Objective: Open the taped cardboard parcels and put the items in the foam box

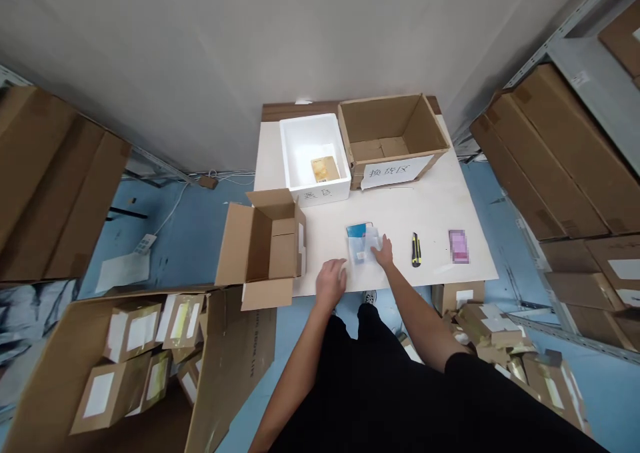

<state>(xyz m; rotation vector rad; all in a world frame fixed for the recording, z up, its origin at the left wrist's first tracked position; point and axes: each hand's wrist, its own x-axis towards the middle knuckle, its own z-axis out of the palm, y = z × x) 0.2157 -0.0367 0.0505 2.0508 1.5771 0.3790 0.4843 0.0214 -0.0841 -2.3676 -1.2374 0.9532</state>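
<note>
A translucent plastic bag [363, 250] lies near the front of the white table, partly over a flat blue item [357, 229]. At the bag's right edge, my right hand [383, 252] is closed on the plastic with thumb and fingers. My left hand [331, 283] rests on the table just left of the bag, its fingers curled together. Something pale shows at its fingertips, too small to make out. Left of that hand stands an open cardboard box [273, 246], flaps spread. A yellow-and-black box cutter [416, 250] lies to the right, and farther right a pink packet [459, 246], blurred.
Behind, a white foam box [295, 166] holds a small brown packet [325, 169], beside a labelled open carton [395, 166]. A large carton [220, 360] of small parcels stands lower left. More parcels [500, 333] are piled lower right; shelves of boxes [555, 153] flank the table.
</note>
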